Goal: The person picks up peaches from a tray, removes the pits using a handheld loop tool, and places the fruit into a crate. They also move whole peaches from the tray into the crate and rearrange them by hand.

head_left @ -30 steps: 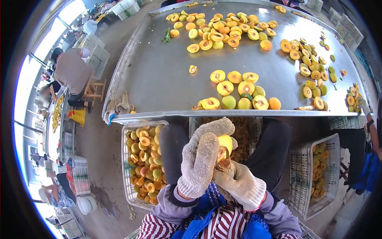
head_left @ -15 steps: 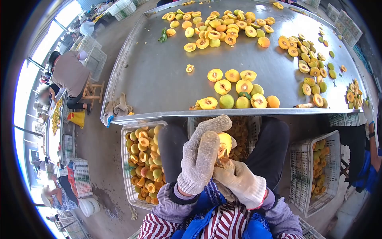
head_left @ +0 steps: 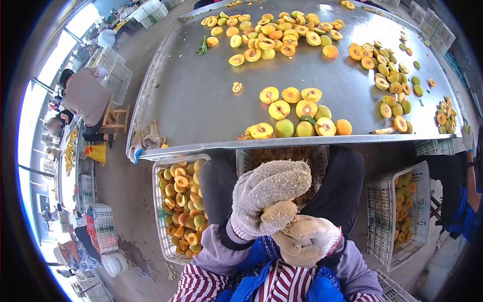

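At the far left a person in a grey top [head_left: 85,95] bends over another table beside bright windows, well apart from the work here, with bare concrete floor [head_left: 126,201] between. A wad of pale cloth [head_left: 146,138] hangs at the near left corner of the steel table [head_left: 201,100], and below it on the floor stands a white left crate [head_left: 157,173] heaped with halved yellow fruit [head_left: 182,201], just beside the person's left knee. Over the lap, the left hand [head_left: 270,192] in a knitted glove lies crosswise, its long axis running left to right, fingers curled tight over the right hand [head_left: 306,240], which is bunched into a fist beneath it and closer to the striped apron. Both gloves are clenched and pressed together, and whatever they enclose is hidden, so I cannot tell what is held. The left hand is the farther forward, nearer the table lip. Directly past the knuckles, between the knees, is a middle crate [head_left: 246,157] that seems to hold brownish scraps, and straight ahead above it a cluster of whole and halved fruit [head_left: 297,121] sits at the table's near edge. More fruit is scattered across the far half. To the right a right crate [head_left: 380,211] holds fewer halves, and a co-worker's arm [head_left: 470,176] shows at the edge
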The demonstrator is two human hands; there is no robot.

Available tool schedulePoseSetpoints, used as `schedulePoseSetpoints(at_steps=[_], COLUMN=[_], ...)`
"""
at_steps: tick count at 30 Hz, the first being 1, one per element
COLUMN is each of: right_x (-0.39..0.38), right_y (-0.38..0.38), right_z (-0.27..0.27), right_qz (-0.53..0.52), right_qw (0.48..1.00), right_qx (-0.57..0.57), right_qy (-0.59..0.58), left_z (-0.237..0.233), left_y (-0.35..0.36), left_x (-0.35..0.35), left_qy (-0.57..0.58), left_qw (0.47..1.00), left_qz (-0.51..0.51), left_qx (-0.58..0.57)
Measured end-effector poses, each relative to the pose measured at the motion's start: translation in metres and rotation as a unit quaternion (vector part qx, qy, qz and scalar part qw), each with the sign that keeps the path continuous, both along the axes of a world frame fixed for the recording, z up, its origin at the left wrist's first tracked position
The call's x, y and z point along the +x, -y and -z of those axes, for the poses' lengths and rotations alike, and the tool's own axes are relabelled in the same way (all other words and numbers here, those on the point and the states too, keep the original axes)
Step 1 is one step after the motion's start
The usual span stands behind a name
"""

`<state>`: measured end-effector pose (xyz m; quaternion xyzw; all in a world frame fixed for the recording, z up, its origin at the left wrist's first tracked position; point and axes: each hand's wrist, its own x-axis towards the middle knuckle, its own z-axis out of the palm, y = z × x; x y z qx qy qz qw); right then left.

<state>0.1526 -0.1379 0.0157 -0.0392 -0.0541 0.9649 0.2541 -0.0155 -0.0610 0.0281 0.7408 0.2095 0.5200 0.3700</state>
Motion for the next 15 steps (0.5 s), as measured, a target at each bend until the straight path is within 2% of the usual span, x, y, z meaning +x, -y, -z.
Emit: schedulePoseSetpoints(at_steps=[2, 3, 4, 6, 8, 9, 10, 11, 12, 14, 15], right_x=[0.0, 0.001, 0.002, 0.001, -0.005, -0.005, -0.005, -0.004, -0.002, 0.0, -0.006], right_y=[0.006, 0.01, 0.015, 0.014, 0.004, 0.005, 0.007, 0.007, 0.005, 0.001, -0.004], right_z=[0.01, 0.02, 0.031, 0.035, 0.029, 0.024, 0.019, 0.016, 0.016, 0.022, 0.022], right_qz=[0.016, 0.016, 0.017, 0.019, -0.038, -0.039, -0.019, 0.003, 0.002, -0.018, -0.094], right_qw=[0.999, 0.999, 0.999, 0.998, 0.987, 0.987, 0.99, 0.989, 0.99, 0.996, 0.993], right_qx=[-0.024, -0.024, -0.032, -0.041, -0.055, -0.055, -0.097, -0.137, -0.136, -0.038, 0.065], right_qy=[0.018, 0.019, 0.034, 0.049, -0.147, -0.147, -0.097, -0.045, -0.045, 0.075, -0.007], left_z=[0.001, 0.006, 0.005, 0.004, 0.004, -0.002, -0.006, -0.006, -0.006, -0.006, 0.007], left_y=[0.001, 0.007, 0.005, 0.002, 0.002, 0.005, 0.008, 0.013, 0.012, 0.01, 0.001], left_x=[0.003, 0.005, 0.004, 0.001, 0.002, 0.003, 0.003, 0.008, 0.013, 0.018, 0.011], left_qy=[0.017, 0.036, 0.036, -0.019, 0.012, 0.027, 0.042, 0.12, 0.121, 0.256, 0.215], left_qw=[0.997, 0.986, 0.986, 1.0, 1.0, 0.982, 0.919, 0.871, 0.871, 0.785, 0.794], left_qz=[0.009, 0.025, 0.025, -0.015, -0.007, 0.045, 0.094, 0.129, 0.13, 0.059, 0.02], left_qx=[-0.073, -0.162, -0.161, 0.007, 0.027, -0.181, -0.38, -0.459, -0.457, -0.561, -0.568])
